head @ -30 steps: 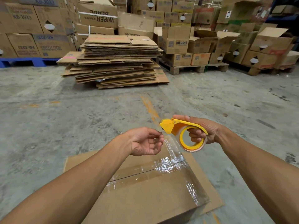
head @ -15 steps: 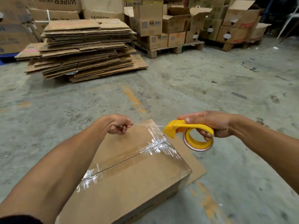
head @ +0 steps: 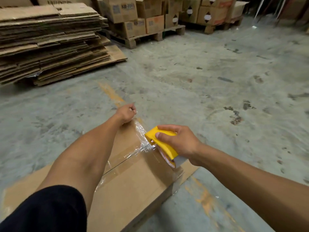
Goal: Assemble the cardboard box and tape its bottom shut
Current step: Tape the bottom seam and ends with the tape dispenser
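A brown cardboard box (head: 133,186) lies on the concrete floor with its taped face up; clear tape (head: 140,131) runs along the centre seam and across the far end. My right hand (head: 178,141) grips a yellow tape dispenser (head: 163,143) pressed down on the box's right side, near the seam. My left hand (head: 126,112) reaches over the box's far edge, fingers pinched on the free end of the clear tape strip. A flat cardboard sheet (head: 189,166) lies under the box.
A tall stack of flattened cartons (head: 50,42) lies on the floor at the far left. Wooden pallets (head: 145,37) with stacked boxes (head: 125,10) stand along the back. Bare concrete floor (head: 217,89) spreads to the right.
My right hand has brought the dispenser from the air down onto the box top. My left hand has stretched further out past the far edge, pulling the tape. The view has tilted downward.
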A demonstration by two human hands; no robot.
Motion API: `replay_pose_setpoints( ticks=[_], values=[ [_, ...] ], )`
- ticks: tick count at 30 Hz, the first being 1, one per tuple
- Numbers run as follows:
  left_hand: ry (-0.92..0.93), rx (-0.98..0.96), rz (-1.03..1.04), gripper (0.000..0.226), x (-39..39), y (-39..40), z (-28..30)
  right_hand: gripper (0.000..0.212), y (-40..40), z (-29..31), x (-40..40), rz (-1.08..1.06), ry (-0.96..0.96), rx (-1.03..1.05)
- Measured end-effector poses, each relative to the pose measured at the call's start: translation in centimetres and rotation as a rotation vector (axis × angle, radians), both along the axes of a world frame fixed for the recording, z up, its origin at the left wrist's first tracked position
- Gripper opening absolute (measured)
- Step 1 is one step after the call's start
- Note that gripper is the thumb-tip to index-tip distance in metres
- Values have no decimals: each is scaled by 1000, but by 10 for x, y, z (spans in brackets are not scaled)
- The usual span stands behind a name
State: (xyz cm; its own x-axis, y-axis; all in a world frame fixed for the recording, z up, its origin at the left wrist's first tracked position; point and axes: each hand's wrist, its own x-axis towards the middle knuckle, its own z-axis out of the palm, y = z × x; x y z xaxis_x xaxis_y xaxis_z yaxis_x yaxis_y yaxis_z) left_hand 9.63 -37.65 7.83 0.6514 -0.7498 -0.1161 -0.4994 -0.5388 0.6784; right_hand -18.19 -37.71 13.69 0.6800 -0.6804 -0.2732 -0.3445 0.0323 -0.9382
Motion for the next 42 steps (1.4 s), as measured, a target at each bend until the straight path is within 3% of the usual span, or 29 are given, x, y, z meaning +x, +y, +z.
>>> replay_pose_setpoints(
  ticks=[13, 21, 24, 26, 29, 32, 36, 38, 42],
  values=[
    [106, -15, 134, 23, 32, 10, -33, 37, -4, -20, 23, 42, 67, -21],
    [258, 25, 109, 8, 33, 10, -44, 36, -9, -35, 23, 55, 109, -67],
    [334, 126, 80, 46, 39, 10, -47, 36, -10, -38, 23, 34, 119, -75],
    [248, 37, 138, 50, 41, 11, -48, 37, -12, -41, 24, 20, 123, -69],
    [-42, -301, 251, 42, 29, 27, -38, 36, -13, -41, 26, 18, 131, -45],
    [-301, -432, -36, 44, -1, 49, -26, 32, -13, -37, 26, 25, 128, -10],
    [-354, -105, -644, 54, -44, 69, -35, 37, -9, -30, 28, 24, 121, -5],
    [-414, 21, -711, 59, -46, 68, -45, 37, -6, -27, 31, 28, 121, -19],
    [-488, 96, -727, 59, -43, 64, -49, 36, 4, -24, 25, 48, 177, -84]
  ],
)
